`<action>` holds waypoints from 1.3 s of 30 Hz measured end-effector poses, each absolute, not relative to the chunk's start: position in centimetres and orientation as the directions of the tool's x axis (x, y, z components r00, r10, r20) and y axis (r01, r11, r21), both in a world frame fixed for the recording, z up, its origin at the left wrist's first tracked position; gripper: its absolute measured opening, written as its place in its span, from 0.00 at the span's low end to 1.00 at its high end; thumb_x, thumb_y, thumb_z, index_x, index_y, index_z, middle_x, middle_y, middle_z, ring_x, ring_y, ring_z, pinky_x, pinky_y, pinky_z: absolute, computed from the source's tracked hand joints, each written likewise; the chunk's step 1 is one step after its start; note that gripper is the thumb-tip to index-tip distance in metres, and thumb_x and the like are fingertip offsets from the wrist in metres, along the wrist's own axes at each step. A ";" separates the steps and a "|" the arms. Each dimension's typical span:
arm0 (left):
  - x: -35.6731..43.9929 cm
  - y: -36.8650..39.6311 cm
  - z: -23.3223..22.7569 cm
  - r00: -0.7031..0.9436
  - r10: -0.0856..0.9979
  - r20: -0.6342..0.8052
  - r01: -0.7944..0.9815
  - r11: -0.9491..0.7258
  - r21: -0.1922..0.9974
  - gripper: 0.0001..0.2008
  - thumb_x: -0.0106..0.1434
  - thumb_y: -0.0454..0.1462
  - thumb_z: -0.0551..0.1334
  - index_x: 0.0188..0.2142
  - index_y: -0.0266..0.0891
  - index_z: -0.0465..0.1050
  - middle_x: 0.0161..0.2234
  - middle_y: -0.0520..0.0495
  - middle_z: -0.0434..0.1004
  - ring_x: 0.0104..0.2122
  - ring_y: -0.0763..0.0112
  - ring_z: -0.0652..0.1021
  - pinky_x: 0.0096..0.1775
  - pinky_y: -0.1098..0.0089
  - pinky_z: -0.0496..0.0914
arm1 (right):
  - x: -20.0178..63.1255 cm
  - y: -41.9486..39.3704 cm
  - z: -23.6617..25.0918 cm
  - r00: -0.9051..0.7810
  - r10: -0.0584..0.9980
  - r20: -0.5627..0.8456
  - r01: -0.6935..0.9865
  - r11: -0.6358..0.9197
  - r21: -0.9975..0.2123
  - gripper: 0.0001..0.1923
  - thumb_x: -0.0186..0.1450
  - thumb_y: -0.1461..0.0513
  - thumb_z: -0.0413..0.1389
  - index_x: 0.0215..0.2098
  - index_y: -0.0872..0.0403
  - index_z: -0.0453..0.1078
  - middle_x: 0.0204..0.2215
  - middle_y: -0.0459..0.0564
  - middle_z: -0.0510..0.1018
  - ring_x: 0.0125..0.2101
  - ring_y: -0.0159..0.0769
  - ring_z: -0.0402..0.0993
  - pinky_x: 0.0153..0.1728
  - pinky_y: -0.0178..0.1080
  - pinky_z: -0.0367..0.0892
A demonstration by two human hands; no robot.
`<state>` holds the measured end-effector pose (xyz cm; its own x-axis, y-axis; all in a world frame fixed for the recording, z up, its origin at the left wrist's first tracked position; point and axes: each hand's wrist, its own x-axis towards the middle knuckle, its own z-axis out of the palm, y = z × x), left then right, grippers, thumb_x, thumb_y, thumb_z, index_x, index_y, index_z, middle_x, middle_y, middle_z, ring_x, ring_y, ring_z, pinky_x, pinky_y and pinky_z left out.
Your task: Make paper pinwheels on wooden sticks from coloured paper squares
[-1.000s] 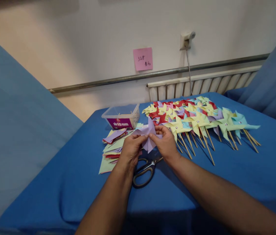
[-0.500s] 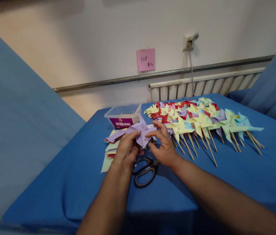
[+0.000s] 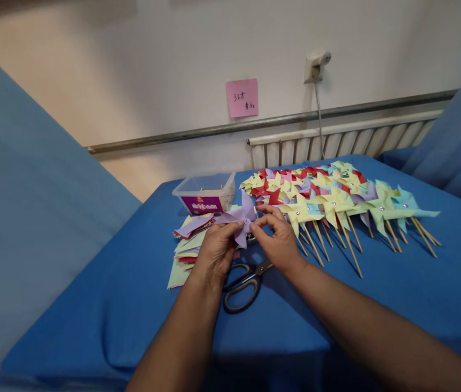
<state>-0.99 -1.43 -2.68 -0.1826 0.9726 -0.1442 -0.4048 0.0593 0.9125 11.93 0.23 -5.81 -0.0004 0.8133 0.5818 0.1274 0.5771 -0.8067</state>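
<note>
My left hand [image 3: 215, 251] grips a folded purple paper pinwheel [image 3: 239, 220] just above the blue table [image 3: 377, 294]. My right hand [image 3: 278, 239] pinches the pinwheel's centre from the right with thumb and forefinger. Black-handled scissors [image 3: 242, 285] lie on the cloth right below both hands. A stack of coloured paper squares [image 3: 187, 247] sits under and left of my left hand.
Several finished pinwheels on wooden sticks [image 3: 328, 201] are spread across the table's far right. A clear plastic box with a purple label [image 3: 206, 193] stands behind the paper stack. A pink note [image 3: 241, 98], a wall socket [image 3: 314, 65] and a radiator [image 3: 337, 144] are at the back.
My right hand, which had opened and drawn off the pinwheel half a second ago, has closed on its centre again. The pinwheel stays in my left hand.
</note>
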 end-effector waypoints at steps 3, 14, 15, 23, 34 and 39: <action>-0.9 -1.4 -2.7 -0.182 0.968 -0.174 -0.385 0.092 0.918 0.16 0.41 0.33 0.72 0.32 0.33 0.78 0.24 0.48 0.79 0.22 0.73 0.75 0.27 0.73 0.70 | 11.9 0.4 -5.8 0.015 0.832 0.555 0.131 0.548 -0.826 0.06 0.60 0.62 0.57 0.24 0.51 0.70 0.43 0.53 0.74 0.49 0.42 0.70 0.52 0.45 0.63; -0.7 -1.7 -2.4 -0.175 0.967 -0.188 -0.313 0.126 0.941 0.14 0.42 0.34 0.72 0.31 0.34 0.78 0.18 0.51 0.74 0.20 0.72 0.73 0.25 0.73 0.67 | 11.9 0.8 -6.2 0.024 0.854 0.520 0.133 0.513 -0.848 0.07 0.59 0.60 0.59 0.23 0.51 0.71 0.42 0.51 0.75 0.47 0.41 0.71 0.52 0.44 0.63; -0.7 -1.7 -2.4 -0.174 0.967 -0.188 -0.302 0.130 0.944 0.13 0.42 0.35 0.72 0.31 0.35 0.78 0.17 0.51 0.73 0.20 0.72 0.73 0.24 0.73 0.67 | 11.9 0.8 -6.2 0.025 0.854 0.519 0.139 0.511 -0.848 0.07 0.59 0.60 0.59 0.23 0.51 0.71 0.41 0.51 0.76 0.47 0.41 0.71 0.52 0.45 0.63; -0.6 -1.9 -2.2 -0.183 0.964 -0.193 -0.273 0.139 0.952 0.12 0.41 0.34 0.72 0.29 0.34 0.77 0.16 0.51 0.72 0.20 0.71 0.73 0.24 0.73 0.67 | 11.9 0.7 -6.0 0.043 0.851 0.524 0.166 0.511 -0.843 0.07 0.58 0.61 0.59 0.23 0.51 0.71 0.39 0.52 0.76 0.46 0.42 0.72 0.50 0.45 0.63; -0.6 -1.8 -2.2 -0.176 0.969 -0.175 -0.277 0.122 0.953 0.09 0.41 0.34 0.71 0.23 0.33 0.76 0.15 0.49 0.72 0.19 0.72 0.73 0.22 0.74 0.67 | 11.7 0.6 -6.3 0.041 0.853 0.521 0.164 0.508 -0.846 0.09 0.59 0.59 0.58 0.22 0.52 0.70 0.39 0.52 0.76 0.45 0.41 0.73 0.49 0.44 0.64; -0.5 -1.9 -2.1 -0.168 0.969 -0.179 -0.278 0.128 0.952 0.09 0.41 0.34 0.71 0.23 0.33 0.76 0.15 0.49 0.72 0.18 0.72 0.73 0.21 0.74 0.67 | 11.7 0.6 -6.4 0.036 0.860 0.509 0.148 0.499 -0.854 0.09 0.59 0.59 0.58 0.23 0.52 0.70 0.38 0.52 0.76 0.46 0.41 0.73 0.49 0.43 0.65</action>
<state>-0.54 -1.85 -2.07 -0.1683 0.9693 -0.1791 -0.2781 0.1276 0.9520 11.68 0.62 -6.37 0.0359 0.8600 0.5091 0.1479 0.4992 -0.8538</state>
